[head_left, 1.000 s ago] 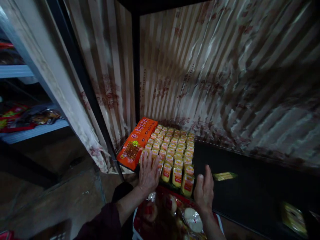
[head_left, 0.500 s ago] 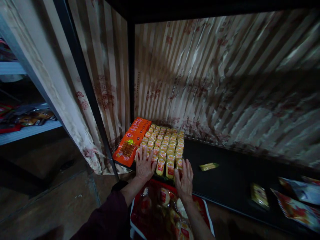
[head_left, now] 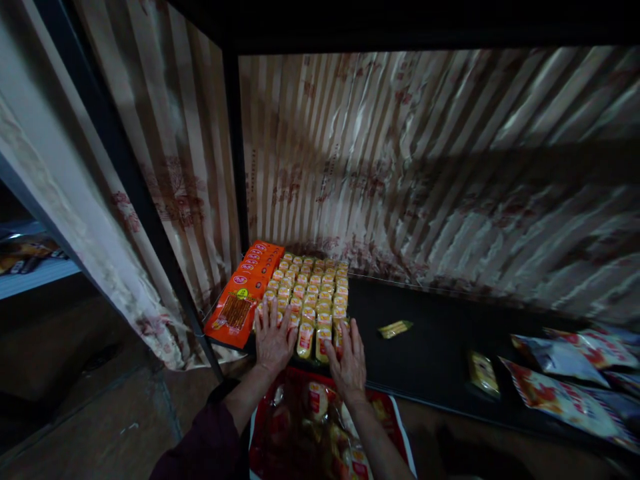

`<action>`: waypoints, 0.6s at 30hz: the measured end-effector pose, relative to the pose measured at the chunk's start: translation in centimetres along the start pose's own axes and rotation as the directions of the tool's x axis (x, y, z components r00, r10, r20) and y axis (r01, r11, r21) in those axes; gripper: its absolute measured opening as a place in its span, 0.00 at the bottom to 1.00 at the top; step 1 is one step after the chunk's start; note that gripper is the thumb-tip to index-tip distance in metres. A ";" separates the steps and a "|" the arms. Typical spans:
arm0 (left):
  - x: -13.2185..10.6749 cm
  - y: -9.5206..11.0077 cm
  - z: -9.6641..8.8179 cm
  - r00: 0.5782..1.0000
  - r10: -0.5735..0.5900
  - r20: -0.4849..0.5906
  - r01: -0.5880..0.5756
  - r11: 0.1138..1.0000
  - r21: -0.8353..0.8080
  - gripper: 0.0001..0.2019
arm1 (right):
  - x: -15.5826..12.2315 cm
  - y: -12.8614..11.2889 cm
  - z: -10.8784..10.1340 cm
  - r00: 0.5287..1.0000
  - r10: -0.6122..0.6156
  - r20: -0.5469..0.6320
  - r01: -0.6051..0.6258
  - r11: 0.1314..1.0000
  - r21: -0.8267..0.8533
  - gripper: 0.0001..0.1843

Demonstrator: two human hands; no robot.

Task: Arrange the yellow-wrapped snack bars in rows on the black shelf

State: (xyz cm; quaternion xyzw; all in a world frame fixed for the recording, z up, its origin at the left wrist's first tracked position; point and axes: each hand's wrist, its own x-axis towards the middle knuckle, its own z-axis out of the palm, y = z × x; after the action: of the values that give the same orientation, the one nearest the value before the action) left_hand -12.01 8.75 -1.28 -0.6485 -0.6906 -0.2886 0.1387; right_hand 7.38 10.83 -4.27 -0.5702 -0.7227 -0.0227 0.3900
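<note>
Rows of small yellow wrapped snack packs (head_left: 307, 339) stand close together on the black shelf (head_left: 420, 367). My left hand (head_left: 275, 339) lies open against the front left of the rows, fingers spread over the packs. At the front right corner, my right hand (head_left: 349, 363) is open too, its fingers touching the end packs. Neither hand grips a pack. Left of the rows lie overlapping orange snack bags (head_left: 240, 293) with a clear window showing brown sticks. Below my forearms is a red tray with a white rim (head_left: 404, 433), holding more round wrapped packs (head_left: 317, 400).
One slim yellow pack (head_left: 395, 329) lies alone on the shelf, with another yellow pack (head_left: 483, 373) farther right. Several shiny bags (head_left: 565, 393) lie at the right end. A black post (head_left: 235, 147) and striped curtain (head_left: 320, 147) bound the shelf's left and back.
The view has turned slightly right, so the shelf and packs appear farther left. Both hands stay open on the front of the rows, in nearly the same place.
</note>
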 end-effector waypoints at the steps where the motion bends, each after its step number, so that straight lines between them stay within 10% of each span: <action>1: 0.1 0.0 0.0 1.000 0.000 0.001 0.000 1.000 -0.002 0.27 | 0.0 -0.1 0.0 1.000 0.013 0.008 -0.012 1.000 -0.008 0.33; 18: 0.4 0.0 0.2 1.000 0.003 0.023 -0.002 1.000 -0.023 0.27 | 0.5 -1.2 -0.5 0.988 0.117 0.101 -0.107 0.989 -0.100 0.33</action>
State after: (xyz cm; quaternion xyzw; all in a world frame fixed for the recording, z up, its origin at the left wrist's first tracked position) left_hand -12.05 9.25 -1.24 -0.6542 -0.6880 -0.2889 0.1235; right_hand 6.63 10.55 -3.15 -0.6280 -0.7076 -0.0046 0.3240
